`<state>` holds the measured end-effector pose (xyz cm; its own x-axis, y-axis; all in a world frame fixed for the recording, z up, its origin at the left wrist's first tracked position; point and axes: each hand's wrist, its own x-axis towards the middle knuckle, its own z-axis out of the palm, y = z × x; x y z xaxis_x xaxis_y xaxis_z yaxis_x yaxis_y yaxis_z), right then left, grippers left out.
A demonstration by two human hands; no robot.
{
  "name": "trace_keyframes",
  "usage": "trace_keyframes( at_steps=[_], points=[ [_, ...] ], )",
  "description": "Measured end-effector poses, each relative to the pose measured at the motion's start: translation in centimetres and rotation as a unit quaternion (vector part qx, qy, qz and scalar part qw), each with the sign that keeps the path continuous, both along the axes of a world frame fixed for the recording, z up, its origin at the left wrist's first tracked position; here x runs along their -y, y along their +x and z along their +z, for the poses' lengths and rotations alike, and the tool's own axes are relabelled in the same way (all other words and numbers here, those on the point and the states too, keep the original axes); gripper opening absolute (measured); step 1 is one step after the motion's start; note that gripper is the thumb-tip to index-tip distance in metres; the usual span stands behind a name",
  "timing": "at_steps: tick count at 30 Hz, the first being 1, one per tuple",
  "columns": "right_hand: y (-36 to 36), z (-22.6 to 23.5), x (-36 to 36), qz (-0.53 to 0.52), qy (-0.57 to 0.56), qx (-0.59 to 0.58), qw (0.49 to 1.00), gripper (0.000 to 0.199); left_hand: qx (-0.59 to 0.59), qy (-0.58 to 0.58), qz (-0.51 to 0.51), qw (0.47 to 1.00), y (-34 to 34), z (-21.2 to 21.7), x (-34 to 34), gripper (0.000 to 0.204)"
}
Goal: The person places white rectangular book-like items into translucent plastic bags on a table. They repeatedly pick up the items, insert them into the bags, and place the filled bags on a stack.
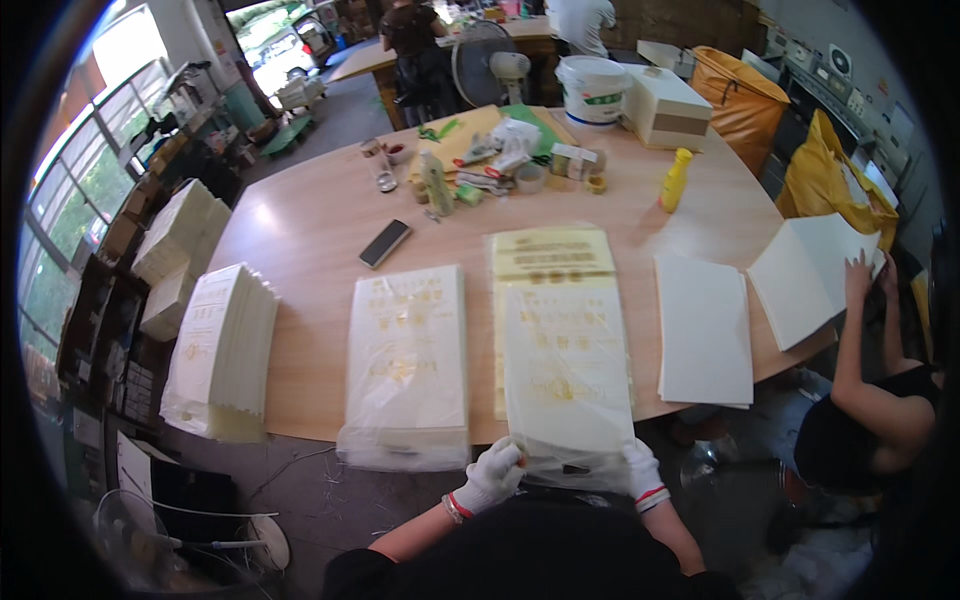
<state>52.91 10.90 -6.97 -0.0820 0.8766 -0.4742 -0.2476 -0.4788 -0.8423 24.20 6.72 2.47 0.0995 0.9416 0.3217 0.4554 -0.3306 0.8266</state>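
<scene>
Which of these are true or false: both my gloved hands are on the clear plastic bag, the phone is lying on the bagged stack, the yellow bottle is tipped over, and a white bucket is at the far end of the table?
1. Both gloved hands hold the clear plastic bag: true. The left hand and right hand grip the near edge of the clear plastic bag.
2. The phone lies on the bagged stack: false. The phone lies on the bare table, beyond the bagged stack.
3. The yellow bottle is tipped over: false. The yellow bottle stands upright.
4. A white bucket stands at the far end: true. The white bucket is there.
</scene>
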Motion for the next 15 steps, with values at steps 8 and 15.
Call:
trace_keyframes(
  at_steps=[8, 15],
  points=[
    [-19.4, -1.9, -3.5, 0.31, 0.247, 0.063, 0.916, 0.027, 0.359, 0.034, 0.471, 0.805, -11.1, 1.5, 2.4, 0.014],
    [-24.5, -2.0, -0.4, 0.418, 0.229, 0.217, 0.852, 0.036, -0.129, -0.114, 0.525, 0.834, -24.2, -10.1, 4.3, 0.022]
  ],
)
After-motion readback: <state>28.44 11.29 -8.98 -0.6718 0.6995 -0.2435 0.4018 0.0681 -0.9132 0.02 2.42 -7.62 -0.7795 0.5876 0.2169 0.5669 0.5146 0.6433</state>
